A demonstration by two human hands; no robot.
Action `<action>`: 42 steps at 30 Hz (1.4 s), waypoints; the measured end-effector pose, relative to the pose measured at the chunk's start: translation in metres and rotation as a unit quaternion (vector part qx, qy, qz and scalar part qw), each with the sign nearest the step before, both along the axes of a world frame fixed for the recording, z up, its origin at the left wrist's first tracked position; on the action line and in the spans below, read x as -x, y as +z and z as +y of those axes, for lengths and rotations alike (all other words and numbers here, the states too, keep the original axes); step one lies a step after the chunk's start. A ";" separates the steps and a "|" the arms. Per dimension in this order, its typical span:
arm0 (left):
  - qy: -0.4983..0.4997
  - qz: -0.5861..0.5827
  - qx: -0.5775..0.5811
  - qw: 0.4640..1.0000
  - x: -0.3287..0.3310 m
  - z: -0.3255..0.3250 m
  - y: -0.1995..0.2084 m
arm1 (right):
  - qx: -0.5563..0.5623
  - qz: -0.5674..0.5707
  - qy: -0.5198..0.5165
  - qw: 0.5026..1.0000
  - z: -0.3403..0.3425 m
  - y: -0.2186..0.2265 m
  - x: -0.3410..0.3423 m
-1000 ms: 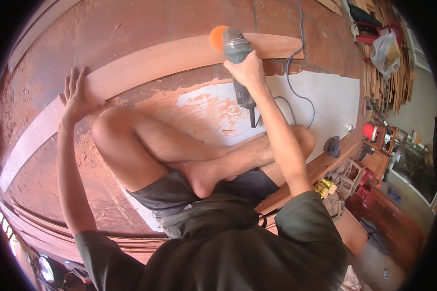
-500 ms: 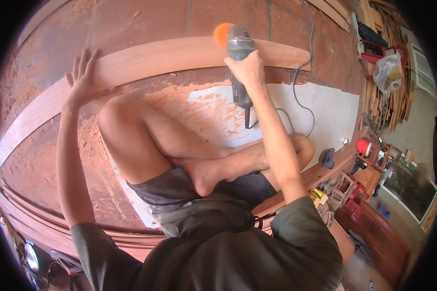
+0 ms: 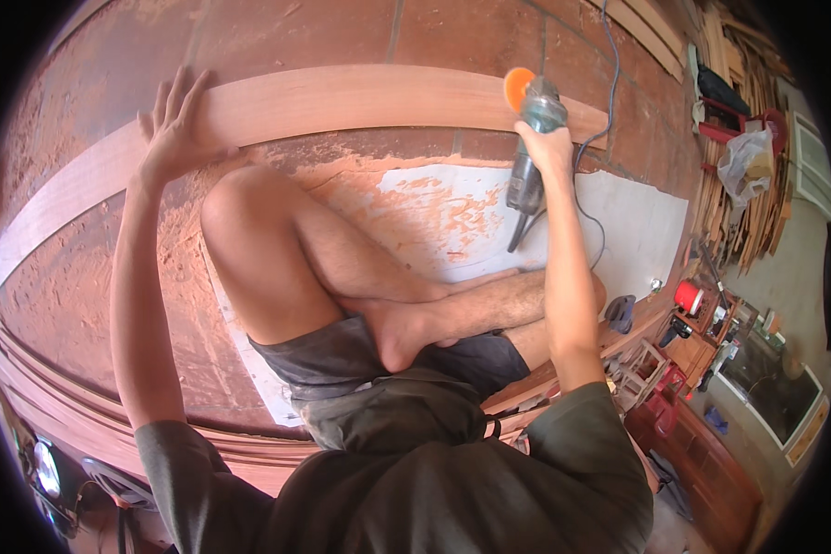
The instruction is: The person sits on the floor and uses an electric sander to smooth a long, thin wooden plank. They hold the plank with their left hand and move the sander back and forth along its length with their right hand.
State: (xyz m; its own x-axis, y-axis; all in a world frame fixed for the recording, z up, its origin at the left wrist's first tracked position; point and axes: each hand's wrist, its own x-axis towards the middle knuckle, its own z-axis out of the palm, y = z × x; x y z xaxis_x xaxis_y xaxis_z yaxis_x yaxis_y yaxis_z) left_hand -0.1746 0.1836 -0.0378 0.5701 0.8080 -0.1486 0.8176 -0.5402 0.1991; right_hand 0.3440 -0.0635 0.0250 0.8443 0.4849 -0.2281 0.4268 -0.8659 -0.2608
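Red-brown floor tiles, dusted with orange sawdust, fill the upper part of the view, and a long pale wooden board lies across them in a curve. Compared with half a second ago, the angle grinder stands a little more to the right along the board, and the right arm has followed it; the left hand keeps almost the same place.

The right hand is closed around the grey-green body of the grinder, fingers wrapped fully. Its orange disc touches the near edge of the board, at the right part of it. The right arm is stretched nearly straight forward from the shoulder.

The left hand is open, fingers spread, and presses flat on the board at its left part, well apart from the grinder. The left arm is also long and straight.

A dark cable runs from the grinder over a grey sheet on the floor. Between the arms the person's bare legs are crossed. At the right edge stands a pile of wooden strips, and a small red container is near.
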 end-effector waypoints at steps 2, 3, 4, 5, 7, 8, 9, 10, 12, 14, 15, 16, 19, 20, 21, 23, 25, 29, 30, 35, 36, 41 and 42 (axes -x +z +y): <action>0.000 0.002 0.003 1.000 0.003 0.000 0.002 | -0.014 0.026 -0.007 1.000 0.023 0.006 0.036; 0.001 0.001 0.003 1.000 0.005 0.000 0.000 | -0.005 0.052 0.000 0.999 0.034 0.014 0.055; 0.001 -0.001 0.003 1.000 0.005 0.001 -0.002 | 0.003 0.076 0.005 0.997 0.043 0.021 0.074; 0.001 0.000 0.007 1.000 0.004 0.003 -0.003 | 0.006 0.083 0.022 0.996 0.050 0.026 0.089; 0.003 0.002 0.016 1.000 0.002 0.003 -0.004 | 0.006 0.073 0.067 0.995 0.056 0.026 0.116; 0.003 0.004 0.014 1.000 -0.001 0.003 -0.003 | 0.003 0.057 0.094 0.994 0.057 0.025 0.126; 0.005 0.008 0.014 1.000 -0.001 0.002 -0.001 | 0.010 0.041 0.107 0.993 0.059 0.021 0.134; 0.008 0.013 0.014 1.000 -0.001 0.002 0.000 | 0.010 0.047 0.103 0.993 0.058 0.022 0.133; 0.010 0.018 0.018 1.000 -0.001 0.002 0.001 | 0.012 0.059 0.099 0.993 0.055 0.026 0.129; 0.011 0.024 0.017 1.000 0.004 0.000 0.002 | 0.008 0.098 0.069 0.993 0.049 0.034 0.113; 0.002 0.017 0.011 1.000 -0.004 0.002 0.001 | -0.030 0.023 0.070 0.997 0.031 0.007 0.080; 0.003 0.023 0.007 1.000 0.002 0.000 0.002 | -0.025 0.077 0.044 0.996 0.028 0.015 0.068; -0.001 0.015 0.003 1.000 -0.003 0.000 0.003 | 0.011 0.029 -0.006 0.999 0.013 0.006 0.025; 0.000 0.013 0.003 1.000 0.000 0.000 0.002 | 0.021 0.017 -0.017 0.999 0.014 0.007 0.024; -0.001 0.007 0.003 1.000 -0.002 0.000 0.000 | 0.010 -0.003 -0.012 1.000 0.013 0.001 0.025; 0.002 0.006 0.006 1.000 0.002 -0.001 0.000 | -0.003 0.042 -0.006 0.999 0.028 0.009 0.060; 0.002 0.003 0.008 1.000 0.003 -0.001 0.001 | 0.011 0.081 0.003 0.997 0.045 0.028 0.093; -0.007 -0.026 0.012 1.000 0.000 0.002 -0.004 | 0.007 0.072 0.073 0.995 0.057 0.019 0.134; -0.003 -0.019 0.013 1.000 0.000 0.002 -0.003 | 0.007 0.083 0.092 0.992 0.061 0.020 0.144; 0.000 0.002 0.009 1.000 0.003 0.003 -0.004 | 0.004 0.098 0.100 0.990 0.060 0.023 0.146; 0.001 -0.003 0.008 1.000 0.004 0.002 -0.004 | 0.002 0.123 0.086 0.989 0.057 0.031 0.138; -0.004 -0.006 -0.008 1.000 0.004 0.001 -0.005 | -0.006 0.061 -0.011 0.998 0.021 0.017 0.057; -0.003 -0.015 -0.011 1.000 0.006 0.000 -0.006 | 0.007 0.046 -0.036 0.998 0.016 0.021 0.047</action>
State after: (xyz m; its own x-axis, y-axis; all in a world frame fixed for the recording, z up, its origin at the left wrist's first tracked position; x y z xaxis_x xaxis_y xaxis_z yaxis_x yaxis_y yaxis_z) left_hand -0.1808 0.1838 -0.0437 0.5793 0.8072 -0.1132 0.8078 -0.5500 0.2119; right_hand 0.2974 -0.0473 0.0458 0.8521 0.4194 -0.3130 0.3374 -0.8975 -0.2840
